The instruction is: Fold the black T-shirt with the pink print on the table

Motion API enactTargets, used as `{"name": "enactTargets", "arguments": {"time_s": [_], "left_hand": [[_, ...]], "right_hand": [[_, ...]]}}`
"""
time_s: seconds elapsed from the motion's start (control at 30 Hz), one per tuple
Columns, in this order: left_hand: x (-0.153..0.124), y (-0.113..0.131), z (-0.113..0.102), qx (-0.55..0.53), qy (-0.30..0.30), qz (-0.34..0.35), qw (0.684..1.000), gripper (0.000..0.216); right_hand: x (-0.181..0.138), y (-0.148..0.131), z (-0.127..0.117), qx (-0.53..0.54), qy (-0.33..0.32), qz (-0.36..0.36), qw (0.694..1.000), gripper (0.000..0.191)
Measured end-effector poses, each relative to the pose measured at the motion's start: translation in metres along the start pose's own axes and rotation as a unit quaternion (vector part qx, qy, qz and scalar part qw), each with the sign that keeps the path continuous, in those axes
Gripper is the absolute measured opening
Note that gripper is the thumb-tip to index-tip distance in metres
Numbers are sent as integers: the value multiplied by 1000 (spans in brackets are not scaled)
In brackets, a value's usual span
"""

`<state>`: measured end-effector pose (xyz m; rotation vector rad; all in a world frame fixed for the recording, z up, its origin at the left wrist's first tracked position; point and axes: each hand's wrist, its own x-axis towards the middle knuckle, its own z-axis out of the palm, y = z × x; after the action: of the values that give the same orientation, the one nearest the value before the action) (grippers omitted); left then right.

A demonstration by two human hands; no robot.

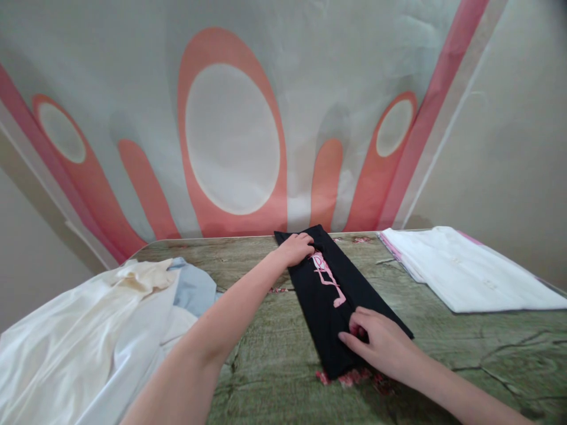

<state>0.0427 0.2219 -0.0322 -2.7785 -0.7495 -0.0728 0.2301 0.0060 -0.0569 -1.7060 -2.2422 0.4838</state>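
A black garment (pixel 325 301) with a pink print lies folded into a long narrow strip on the green patterned table (pixel 274 354), running from the far edge toward me. My left hand (pixel 297 247) rests on its far end, fingers curled over the cloth. My right hand (pixel 381 342) presses on the near end, with the fingers bent and pinching the fabric.
A heap of white, cream and pale blue clothes (pixel 101 330) lies at the left of the table. A stack of folded white garments (pixel 465 271) sits at the right. A wall hanging with orange and pink shapes (pixel 230 136) stands behind the table.
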Motion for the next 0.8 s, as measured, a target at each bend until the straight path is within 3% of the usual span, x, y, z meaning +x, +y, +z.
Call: {"name": "enactTargets", "arguments": {"time_s": [0.33, 0.8], "left_hand": [[11, -3, -1, 63, -21, 34, 997, 12], [14, -1, 3, 59, 26, -28, 997, 12]], "right_hand": [[-4, 3, -2, 77, -15, 15, 997, 21], [3, 18, -4, 190, -40, 40, 980, 17]]}}
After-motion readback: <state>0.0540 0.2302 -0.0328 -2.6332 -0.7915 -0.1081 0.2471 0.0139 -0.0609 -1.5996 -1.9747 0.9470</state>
